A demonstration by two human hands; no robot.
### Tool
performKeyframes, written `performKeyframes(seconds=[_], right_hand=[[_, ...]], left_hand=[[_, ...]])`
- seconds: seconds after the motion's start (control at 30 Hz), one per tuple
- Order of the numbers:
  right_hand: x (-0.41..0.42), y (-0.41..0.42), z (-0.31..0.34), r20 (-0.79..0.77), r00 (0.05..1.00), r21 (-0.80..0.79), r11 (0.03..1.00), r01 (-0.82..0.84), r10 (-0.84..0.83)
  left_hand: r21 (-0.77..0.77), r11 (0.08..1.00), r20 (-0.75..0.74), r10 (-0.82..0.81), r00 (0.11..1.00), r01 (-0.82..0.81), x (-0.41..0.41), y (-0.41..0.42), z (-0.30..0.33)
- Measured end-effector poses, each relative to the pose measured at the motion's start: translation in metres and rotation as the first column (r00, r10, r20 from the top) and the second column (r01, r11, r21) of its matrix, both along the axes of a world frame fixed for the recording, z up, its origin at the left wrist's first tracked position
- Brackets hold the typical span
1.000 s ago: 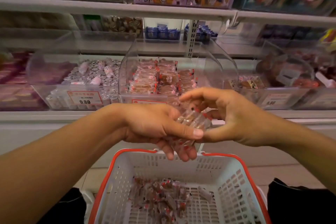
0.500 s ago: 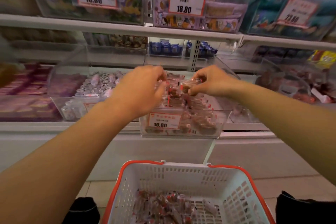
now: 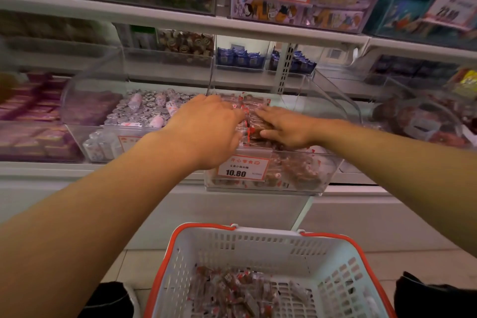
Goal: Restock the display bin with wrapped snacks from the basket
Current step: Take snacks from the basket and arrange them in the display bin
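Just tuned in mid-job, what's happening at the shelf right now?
A person is restocking the clear plastic display bin tagged 10.80. Both hands are inside it on the rows of brown, red-trimmed wrapped snacks: the left hand lies over the left side of the pile, and the right hand lies flat with straight fingers on top, apparently settling them. Below, the white plastic basket with the orange rim holds more loose wrapped snacks, so more remains to move.

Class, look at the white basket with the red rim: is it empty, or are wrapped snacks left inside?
Not empty. A layer of wrapped snacks covers the floor of the basket.
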State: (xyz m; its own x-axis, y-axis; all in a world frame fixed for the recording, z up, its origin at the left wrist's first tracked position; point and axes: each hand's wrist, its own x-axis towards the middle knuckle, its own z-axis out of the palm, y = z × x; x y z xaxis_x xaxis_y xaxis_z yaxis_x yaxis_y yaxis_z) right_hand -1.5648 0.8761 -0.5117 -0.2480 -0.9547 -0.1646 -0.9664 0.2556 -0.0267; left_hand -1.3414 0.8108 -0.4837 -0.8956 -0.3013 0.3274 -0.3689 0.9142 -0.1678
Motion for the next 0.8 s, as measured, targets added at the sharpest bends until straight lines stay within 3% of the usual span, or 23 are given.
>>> performKeyframes(seconds=[0.3,0.5,0.6,0.67,0.7,0.73,0.77,0.8], right_hand=[[0.002,-0.019,-0.004,-0.125,0.992,0.105,0.994,0.022,-0.009],[0.002,-0.022,0.001,-0.049,0.999,0.113,0.993,0.022,-0.016],[0.013,-0.009,0.014,-0.002,1.0,-0.005,1.0,0.02,-0.02],[0.026,0.007,0.024,-0.025,0.999,-0.188,0.982,0.016,-0.021],[0.033,0.016,0.026,-0.039,0.999,-0.345,0.939,0.014,-0.029],[0.04,0.028,0.025,-0.045,0.998,-0.549,0.836,0.012,-0.044],[0.049,0.042,0.021,-0.045,0.998,-0.762,0.647,-0.012,-0.035],[0.058,0.059,0.014,-0.06,0.998,-0.916,0.397,-0.055,0.0]], left_hand=[[0.007,1.0,0.041,-0.011,0.999,0.01,-0.005,0.003,-0.005],[0.015,1.0,-0.013,0.002,1.0,-0.002,-0.009,0.003,-0.007],[0.052,0.998,-0.094,-0.023,0.995,0.028,-0.004,0.007,-0.003],[0.06,0.993,-0.19,-0.084,0.978,0.097,0.001,0.012,-0.001],[0.043,0.988,-0.252,-0.134,0.958,0.149,0.004,0.015,-0.001],[0.003,0.979,-0.313,-0.191,0.93,0.202,0.007,0.019,-0.002],[-0.052,0.966,-0.374,-0.253,0.892,0.252,0.01,0.023,-0.004],[-0.11,0.949,-0.424,-0.315,0.849,0.297,0.012,0.029,-0.008]])
